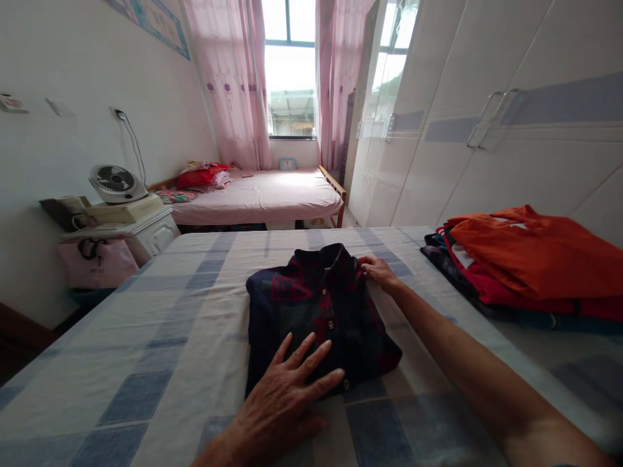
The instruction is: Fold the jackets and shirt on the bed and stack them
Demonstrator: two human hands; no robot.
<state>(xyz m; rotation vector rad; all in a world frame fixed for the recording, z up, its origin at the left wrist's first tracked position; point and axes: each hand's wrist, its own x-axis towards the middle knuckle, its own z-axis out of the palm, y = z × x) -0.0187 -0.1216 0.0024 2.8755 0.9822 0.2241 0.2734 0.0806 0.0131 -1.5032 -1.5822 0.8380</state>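
Note:
A dark shirt (pixel 304 324) with red checks, a collar and a buttoned front lies folded on the bed in front of me. My left hand (pixel 287 389) rests over its lower part, fingers spread and stretched out, palm down. At the far right, beside the collar, my right hand (pixel 379 271) has its fingers closed on the shoulder edge of the shirt. The shirt's underside is hidden, and so are some of my right fingertips.
The bed has a blue and white checked sheet (pixel 195 363). To the right lies a stack of folded clothes, with an orange garment (pixel 530 253) on top. A wardrobe (pixel 438 149) stands behind it. A small fan (pixel 117 181) and a second bed (pixel 277 194) are farther off.

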